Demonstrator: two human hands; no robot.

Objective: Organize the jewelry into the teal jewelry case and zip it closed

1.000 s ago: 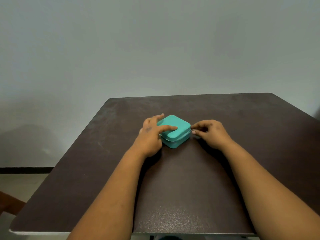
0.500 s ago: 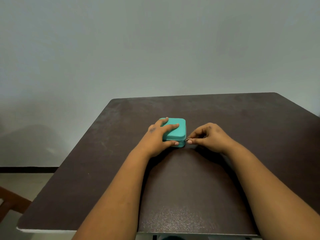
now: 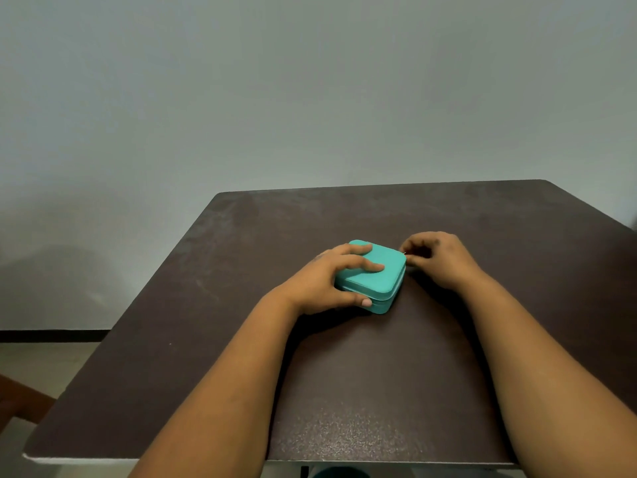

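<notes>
A small teal jewelry case [image 3: 382, 282] lies with its lid down in the middle of the dark brown table [image 3: 379, 391], one corner turned toward me. My left hand [image 3: 327, 282] holds it: fingers lie over the lid and the thumb presses the near side. My right hand [image 3: 437, 258] is at the case's far right corner, fingers curled, pinching a small metal zipper pull [image 3: 404, 252]. No loose jewelry shows anywhere on the table.
A plain grey wall stands behind the table's far edge. To the left the table edge drops to a pale floor with a dark skirting strip [image 3: 51, 334]. A brown object [image 3: 20, 401] sits low at the left.
The case has turned so a corner faces me. My right hand has moved from the near right corner to the far right corner with the zipper pull. My left hand stays on the lid.
</notes>
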